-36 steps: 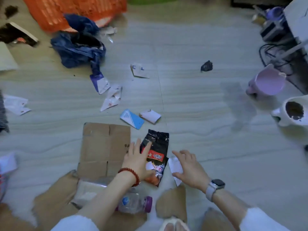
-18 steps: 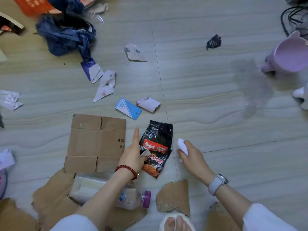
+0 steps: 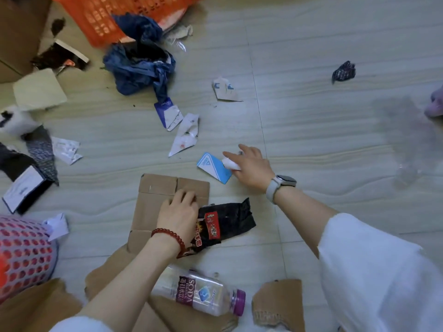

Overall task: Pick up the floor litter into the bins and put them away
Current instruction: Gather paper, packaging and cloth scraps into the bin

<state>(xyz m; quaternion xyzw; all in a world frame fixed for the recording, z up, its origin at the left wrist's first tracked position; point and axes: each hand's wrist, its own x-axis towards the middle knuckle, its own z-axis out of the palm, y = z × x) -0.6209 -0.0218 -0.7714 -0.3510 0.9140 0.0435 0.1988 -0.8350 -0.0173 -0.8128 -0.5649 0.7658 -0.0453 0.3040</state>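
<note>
Litter lies scattered over the tiled floor. My left hand (image 3: 178, 212), wearing a red bead bracelet, rests with curled fingers on a flat cardboard sheet (image 3: 155, 188) and grips the left end of a black snack wrapper (image 3: 227, 221). My right hand (image 3: 249, 166), with a watch on the wrist, holds a white paper scrap (image 3: 231, 164) and stretches its index finger over a blue-and-white card (image 3: 212, 167). An orange basket (image 3: 115, 17) stands at the top, and a pink perforated bin (image 3: 21, 255) at the left edge.
A crumpled blue plastic bag (image 3: 141, 65) lies by the orange basket. Torn paper pieces (image 3: 185, 135) and a black wad (image 3: 344, 71) dot the floor. A soda bottle (image 3: 199, 293) and torn cardboard (image 3: 278, 303) lie near me. A purple bin (image 3: 435, 104) shows at the right edge.
My right hand picked up the white scrap and moved away from me to the blue card. My left hand shifted onto the cardboard, and the black wrapper turned with it.
</note>
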